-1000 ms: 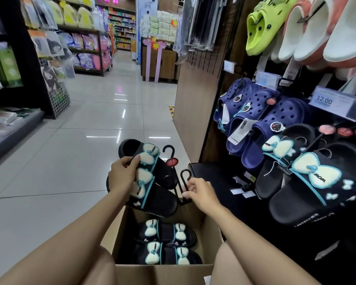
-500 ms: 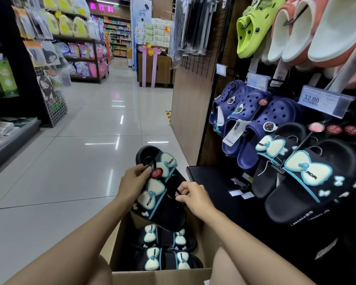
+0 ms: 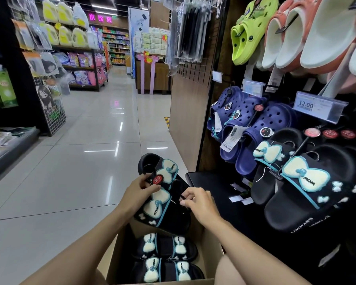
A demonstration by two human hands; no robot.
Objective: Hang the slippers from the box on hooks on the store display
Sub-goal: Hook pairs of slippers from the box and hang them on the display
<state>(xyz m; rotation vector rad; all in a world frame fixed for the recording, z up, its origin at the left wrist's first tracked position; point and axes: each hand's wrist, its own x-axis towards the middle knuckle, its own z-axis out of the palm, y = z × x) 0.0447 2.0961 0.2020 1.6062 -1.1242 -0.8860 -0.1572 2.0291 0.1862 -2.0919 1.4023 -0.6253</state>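
A pair of black slippers (image 3: 162,194) with cream bows edged in teal is held above the open cardboard box (image 3: 119,254), between the two hands. The pair is gripped from the left by the left hand (image 3: 138,194), whose thumb and fingers are curled onto the upper beside a round red tag (image 3: 157,179). A thin black hanger piece at the pair's right edge is pinched by the curled fingers of the right hand (image 3: 199,204). Below both hands, more of the same slippers (image 3: 164,258) are seen lying flat in the box. To the right of the right hand and higher, matching black slippers (image 3: 304,182) are hung on the store display, with navy clogs (image 3: 253,128) above them and a price label (image 3: 319,106) reading 12.00.
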